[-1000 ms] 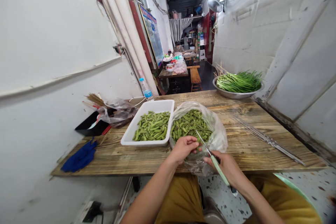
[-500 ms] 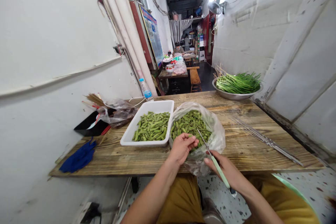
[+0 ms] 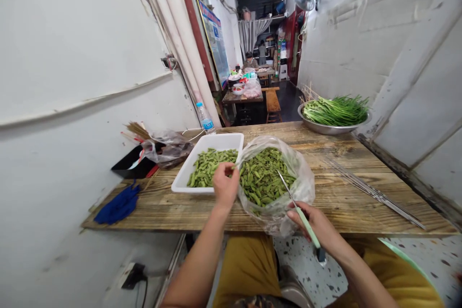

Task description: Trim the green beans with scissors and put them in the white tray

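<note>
Our wooden bench (image 3: 346, 202) fills the middle of the frame. On it, in the centre, sits a clear plastic bag (image 3: 305, 187) full of green pods (image 3: 265, 175). The bag touches a white tray (image 3: 184, 180) just to its left, and the tray holds more of them. Our left hand (image 3: 225, 185) hangs over the spot where tray and bag meet. Its grip is pinched shut on what looks like one pod (image 3: 233, 167). Our right hand (image 3: 317, 226), at the lower right of the bag, has its grip wrapped shut around the green handle of a thin blade (image 3: 306, 227), which points up over the bag. We think a pod is light, a bit bendy and easy to squash, so we hold it softly by its middle. The bag looks soft and floppy.
</note>
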A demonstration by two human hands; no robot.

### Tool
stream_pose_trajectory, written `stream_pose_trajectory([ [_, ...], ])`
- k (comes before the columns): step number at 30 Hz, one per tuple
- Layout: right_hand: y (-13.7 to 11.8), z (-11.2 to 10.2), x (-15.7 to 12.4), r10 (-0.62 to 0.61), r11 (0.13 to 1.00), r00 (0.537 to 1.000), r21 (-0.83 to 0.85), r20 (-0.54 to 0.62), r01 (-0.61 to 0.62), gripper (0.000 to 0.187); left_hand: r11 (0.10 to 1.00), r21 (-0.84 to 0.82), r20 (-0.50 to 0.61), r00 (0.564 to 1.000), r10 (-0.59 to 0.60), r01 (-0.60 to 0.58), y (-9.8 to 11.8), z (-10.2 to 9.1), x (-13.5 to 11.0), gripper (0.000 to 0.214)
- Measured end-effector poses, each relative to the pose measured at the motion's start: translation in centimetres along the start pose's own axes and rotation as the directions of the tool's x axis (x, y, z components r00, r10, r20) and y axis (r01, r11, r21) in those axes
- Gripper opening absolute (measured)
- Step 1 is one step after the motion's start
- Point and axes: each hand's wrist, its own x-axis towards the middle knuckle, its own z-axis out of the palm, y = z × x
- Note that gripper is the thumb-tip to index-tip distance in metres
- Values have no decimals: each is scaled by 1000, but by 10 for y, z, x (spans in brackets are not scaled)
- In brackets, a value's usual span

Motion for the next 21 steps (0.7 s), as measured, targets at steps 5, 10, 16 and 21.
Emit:
stream_pose_trajectory([
  [5, 4, -3, -2, -20, 999, 1000, -39, 23, 21, 51, 717, 465, 345, 852, 394, -520, -10, -18, 8, 24],
  [10, 0, -2, -6, -28, 998, 998, -49, 48, 30, 48, 614, 256, 797, 523, 304, -747, -17, 16, -20, 19],
  [16, -2, -3, -10, -15, 998, 999, -67, 39, 18, 47, 820, 138, 744, 605, 284, -555, -15, 26, -15, 13],
  [21, -2, 1, -11, -63, 994, 996, -80, 68, 69, 44, 995, -46, 670, 736, 100, -93, -11, 33, -28, 15],
])
